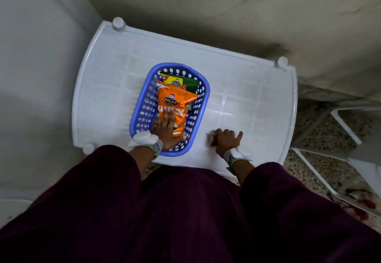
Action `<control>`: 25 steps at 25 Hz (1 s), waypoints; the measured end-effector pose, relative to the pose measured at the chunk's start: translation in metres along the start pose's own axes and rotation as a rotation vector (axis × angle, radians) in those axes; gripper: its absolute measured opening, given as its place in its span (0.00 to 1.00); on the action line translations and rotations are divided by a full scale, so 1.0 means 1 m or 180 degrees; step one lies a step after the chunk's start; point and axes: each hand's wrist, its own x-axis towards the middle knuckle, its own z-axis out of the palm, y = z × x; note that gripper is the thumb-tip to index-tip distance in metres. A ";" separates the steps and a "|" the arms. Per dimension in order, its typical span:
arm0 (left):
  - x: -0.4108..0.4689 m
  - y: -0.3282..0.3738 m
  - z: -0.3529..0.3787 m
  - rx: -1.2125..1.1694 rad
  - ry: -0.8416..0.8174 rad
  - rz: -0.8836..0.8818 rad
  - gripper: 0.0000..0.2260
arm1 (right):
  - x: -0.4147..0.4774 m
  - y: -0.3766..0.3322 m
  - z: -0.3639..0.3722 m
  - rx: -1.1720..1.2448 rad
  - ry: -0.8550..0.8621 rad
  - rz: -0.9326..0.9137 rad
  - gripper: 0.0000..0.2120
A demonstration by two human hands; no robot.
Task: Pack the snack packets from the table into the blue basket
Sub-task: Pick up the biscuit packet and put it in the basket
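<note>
A blue perforated basket [142,106] stands on the white plastic table [247,89]. An orange snack packet [177,101] lies on top inside it, over a yellow packet [172,79] and a green packet [190,83]. My left hand [165,128] lies flat with its fingers spread on the orange packet's near end. To the right of the basket, my right hand [226,139] is on the table near the front edge, closed over a small red packet [213,140], blurred and mostly hidden under the fingers.
The table has raised corner pegs [118,23] and a rim. A grey wall runs along the left and the back. White chair legs [346,126] stand on the speckled floor to the right. My dark maroon sleeves fill the foreground.
</note>
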 end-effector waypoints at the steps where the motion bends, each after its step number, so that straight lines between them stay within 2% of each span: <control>1: -0.002 0.000 -0.002 -0.0029 -0.0055 0.0024 0.55 | -0.002 -0.002 -0.007 0.0563 0.0140 0.0334 0.20; 3: -0.006 0.002 -0.012 -0.0121 -0.0113 0.0011 0.49 | -0.008 -0.009 -0.031 0.2425 0.0548 0.1144 0.24; 5: -0.009 0.002 -0.021 -0.0180 -0.0229 0.0004 0.41 | -0.018 -0.017 -0.057 0.4135 0.0993 0.1408 0.25; 6: -0.010 0.001 -0.025 -0.0191 -0.0310 0.0032 0.40 | -0.024 -0.023 -0.070 0.4513 0.1225 0.1331 0.24; 8: -0.009 0.000 -0.035 -0.0156 -0.0465 0.0066 0.37 | -0.035 -0.037 -0.092 0.4800 0.1484 0.0838 0.22; 9: -0.011 -0.001 -0.043 -0.0211 -0.0431 0.0047 0.34 | -0.041 -0.048 -0.100 0.4797 0.1465 0.0500 0.23; 11: -0.014 -0.002 -0.059 -0.0612 -0.0117 -0.0095 0.25 | -0.048 -0.072 -0.105 0.4451 0.1090 -0.0059 0.24; 13: -0.022 -0.006 -0.071 -0.1071 0.0446 -0.0330 0.18 | -0.051 -0.095 -0.098 0.3705 0.0616 -0.0500 0.26; 15: -0.029 -0.015 -0.076 -0.1379 0.0846 -0.0545 0.17 | -0.050 -0.112 -0.088 0.2687 0.0300 -0.0900 0.28; 18: -0.035 -0.023 -0.075 -0.1342 0.0735 -0.0740 0.15 | -0.041 -0.117 -0.076 0.1609 -0.0127 -0.1364 0.27; 20: -0.038 -0.030 -0.077 -0.1109 0.0424 -0.0743 0.15 | -0.042 -0.117 -0.073 0.1338 -0.0010 -0.1514 0.20; 22: -0.038 -0.036 -0.079 -0.0997 0.0371 -0.0771 0.15 | -0.040 -0.112 -0.070 0.1381 0.0785 -0.1272 0.17; 24: -0.037 -0.037 -0.080 -0.0943 0.0389 -0.0824 0.15 | -0.043 -0.105 -0.072 0.1654 0.1491 -0.0353 0.22; 25: -0.037 -0.035 -0.079 -0.0852 0.0391 -0.0828 0.14 | -0.044 -0.101 -0.073 0.2003 0.1427 0.0195 0.29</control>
